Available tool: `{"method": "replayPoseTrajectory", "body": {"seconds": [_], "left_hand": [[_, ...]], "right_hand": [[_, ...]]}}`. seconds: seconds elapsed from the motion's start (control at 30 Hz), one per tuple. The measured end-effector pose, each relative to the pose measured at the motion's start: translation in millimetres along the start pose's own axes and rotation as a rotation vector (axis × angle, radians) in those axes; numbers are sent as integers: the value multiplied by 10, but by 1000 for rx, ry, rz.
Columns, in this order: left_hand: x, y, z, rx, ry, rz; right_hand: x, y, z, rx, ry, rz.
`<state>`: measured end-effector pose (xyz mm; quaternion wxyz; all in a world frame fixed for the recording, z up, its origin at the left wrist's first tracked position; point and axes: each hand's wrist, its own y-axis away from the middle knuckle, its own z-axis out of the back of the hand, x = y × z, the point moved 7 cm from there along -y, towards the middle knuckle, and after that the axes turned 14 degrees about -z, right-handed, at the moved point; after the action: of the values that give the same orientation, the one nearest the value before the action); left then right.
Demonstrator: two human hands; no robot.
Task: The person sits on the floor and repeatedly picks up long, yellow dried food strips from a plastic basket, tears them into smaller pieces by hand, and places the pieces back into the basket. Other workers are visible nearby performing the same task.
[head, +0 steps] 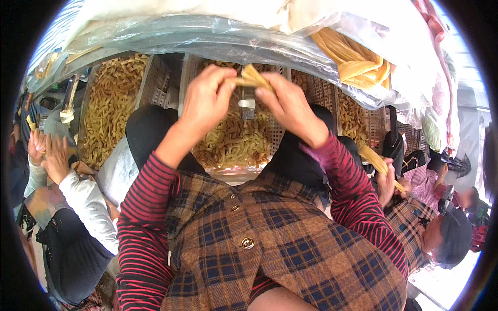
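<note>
My left hand (208,95) and my right hand (290,105) are raised over a crate, both gripping a pale yellow, fibrous strip (253,76). The strip is bent, with its upper end sticking up between the hands; motion blurs it slightly. Directly below, the plastic crate (278,126) between my knees holds many short yellow-brown pieces (233,144). A narrow metal piece with a pale band (247,104) stands over this crate, just under my hands; its upper part is hidden.
Longer yellow strips (354,58) lie in clear plastic sheeting (218,35) along the far side. Other filled crates stand left (142,83) and right (373,120). Co-workers' hands are at the left (54,155) and at the right (385,182), the right one holding a strip (375,159).
</note>
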<state>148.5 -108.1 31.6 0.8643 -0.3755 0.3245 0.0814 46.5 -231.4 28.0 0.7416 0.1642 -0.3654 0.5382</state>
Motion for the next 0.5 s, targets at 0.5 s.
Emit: {"method": "replayPoseTrajectory", "body": {"seconds": [0.5], "left_hand": [[309, 192, -137, -11, 569, 433]], "right_hand": [[84, -45, 7, 22, -16, 90]]}}
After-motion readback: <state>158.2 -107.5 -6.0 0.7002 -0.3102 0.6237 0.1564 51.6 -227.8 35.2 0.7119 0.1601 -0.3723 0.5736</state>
